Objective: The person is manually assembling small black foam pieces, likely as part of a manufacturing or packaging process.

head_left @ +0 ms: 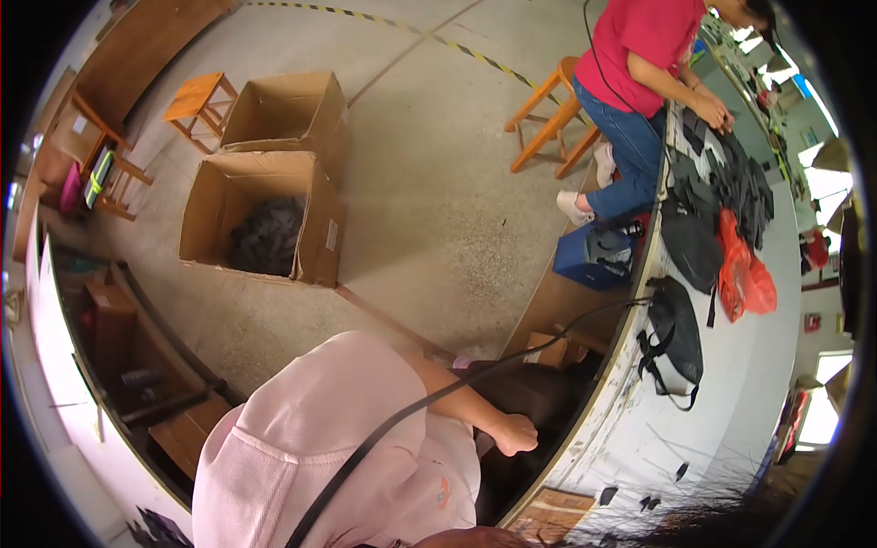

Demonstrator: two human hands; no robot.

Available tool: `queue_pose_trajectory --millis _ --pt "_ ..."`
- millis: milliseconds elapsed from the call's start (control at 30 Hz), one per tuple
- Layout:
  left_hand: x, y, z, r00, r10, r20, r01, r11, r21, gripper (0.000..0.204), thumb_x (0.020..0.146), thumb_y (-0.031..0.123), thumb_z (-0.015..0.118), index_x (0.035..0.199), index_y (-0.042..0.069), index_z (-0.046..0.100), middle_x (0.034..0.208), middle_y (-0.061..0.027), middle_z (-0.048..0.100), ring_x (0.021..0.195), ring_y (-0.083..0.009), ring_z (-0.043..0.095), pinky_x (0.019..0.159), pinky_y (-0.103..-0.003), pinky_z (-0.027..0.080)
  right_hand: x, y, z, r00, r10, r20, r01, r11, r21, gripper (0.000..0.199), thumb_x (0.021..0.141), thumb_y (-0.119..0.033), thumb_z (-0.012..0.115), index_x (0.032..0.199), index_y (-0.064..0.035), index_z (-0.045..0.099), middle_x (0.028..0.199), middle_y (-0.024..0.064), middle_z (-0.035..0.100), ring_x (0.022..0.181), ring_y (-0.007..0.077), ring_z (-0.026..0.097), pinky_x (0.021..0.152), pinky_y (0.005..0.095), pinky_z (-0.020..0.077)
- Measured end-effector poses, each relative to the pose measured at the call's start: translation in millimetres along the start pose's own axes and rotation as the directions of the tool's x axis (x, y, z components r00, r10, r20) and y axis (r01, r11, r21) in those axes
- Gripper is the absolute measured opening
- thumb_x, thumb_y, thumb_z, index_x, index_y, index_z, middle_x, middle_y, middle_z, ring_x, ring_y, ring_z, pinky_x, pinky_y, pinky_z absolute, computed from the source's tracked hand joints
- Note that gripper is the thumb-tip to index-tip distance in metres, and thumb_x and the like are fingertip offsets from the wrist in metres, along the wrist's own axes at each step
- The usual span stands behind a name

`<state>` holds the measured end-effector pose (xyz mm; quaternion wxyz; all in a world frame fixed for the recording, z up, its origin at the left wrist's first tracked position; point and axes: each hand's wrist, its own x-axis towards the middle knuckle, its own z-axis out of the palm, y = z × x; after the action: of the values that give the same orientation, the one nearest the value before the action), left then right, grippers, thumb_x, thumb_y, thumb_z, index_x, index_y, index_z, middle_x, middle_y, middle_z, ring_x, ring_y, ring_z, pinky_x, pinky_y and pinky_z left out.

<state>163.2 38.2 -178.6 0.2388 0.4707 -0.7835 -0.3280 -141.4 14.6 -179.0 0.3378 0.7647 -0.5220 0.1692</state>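
Note:
My left arm, in a pale pink sleeve [320, 429], reaches from the lower edge toward the white worktable [731, 393]. My left hand [514, 434] is closed, fingers curled, in front of the table's near edge; whatever it may hold is hidden. My right hand cannot be seen. On the table beyond my left hand lies a black bag [676, 333] with loose straps. Closer in are small black pieces, among them a dark clip-like one [608, 496]. A black cable [402, 413] crosses the view over my arm.
A person in a red shirt [639, 55] handles dark fabric strips [744, 187] at the table's far end, beside a red plastic bag [740, 274]. A blue bin [585, 260] stands under the table. Two cardboard boxes [320, 228] and wooden stools [551, 114] stand on the floor.

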Motion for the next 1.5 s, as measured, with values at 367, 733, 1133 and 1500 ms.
queue_pose_trajectory --millis 367,733,1133,1500 --pt "3.7 -8.6 -8.5 0.996 -0.042 0.072 0.054 0.985 -0.164 0.014 0.073 0.017 0.055 0.069 0.003 0.058 0.067 -0.0172 0.059 0.067 -0.0358 0.058 0.061 -0.045 0.045 -44.5 -33.0 -128.2 0.708 0.677 0.202 -0.695 0.719 0.026 0.014 0.083 -0.012 0.046 0.082 0.0004 0.052 0.071 0.0193 0.053 0.065 0.038 0.051 0.057 0.0429 0.0406" --pt "27.3 10.3 -2.8 0.967 0.113 0.228 -0.043 0.956 -0.289 0.01 0.074 0.012 0.056 0.073 0.002 0.06 0.069 -0.0163 0.06 0.067 -0.0328 0.059 0.061 -0.04 0.047 -43.8 -39.9 -137.8 0.625 0.755 0.199 -0.766 0.642 -0.025 0.005 0.08 -0.008 0.049 0.081 -0.0035 0.051 0.07 0.0135 0.052 0.065 0.0335 0.052 0.056 0.0418 0.0393" --pt "84.6 72.9 -25.5 0.94 0.206 -0.274 -0.304 0.868 -0.392 0.003 0.078 0.001 0.057 0.08 0.001 0.058 0.055 -0.0029 0.049 0.047 -0.0098 0.044 0.044 -0.023 0.035 -38.1 -36.9 -132.0 0.648 0.756 0.087 -0.76 0.65 0.004 0.006 0.07 -0.001 0.056 0.074 -0.0041 0.052 0.061 0.0116 0.048 0.053 0.0291 0.048 0.046 0.0375 0.037" --pt "107.4 38.0 5.6 0.963 0.141 -0.228 -0.212 0.921 -0.326 0.007 0.085 0.006 0.053 0.085 0.001 0.057 0.058 0.0032 0.043 0.051 -0.0042 0.037 0.045 -0.02 0.031 -39.0 -33.6 -139.1 0.671 0.738 0.072 -0.742 0.668 0.058 0.012 0.064 -0.007 0.059 0.073 -0.0063 0.052 0.06 0.0056 0.042 0.054 0.0212 0.047 0.047 0.0307 0.038"
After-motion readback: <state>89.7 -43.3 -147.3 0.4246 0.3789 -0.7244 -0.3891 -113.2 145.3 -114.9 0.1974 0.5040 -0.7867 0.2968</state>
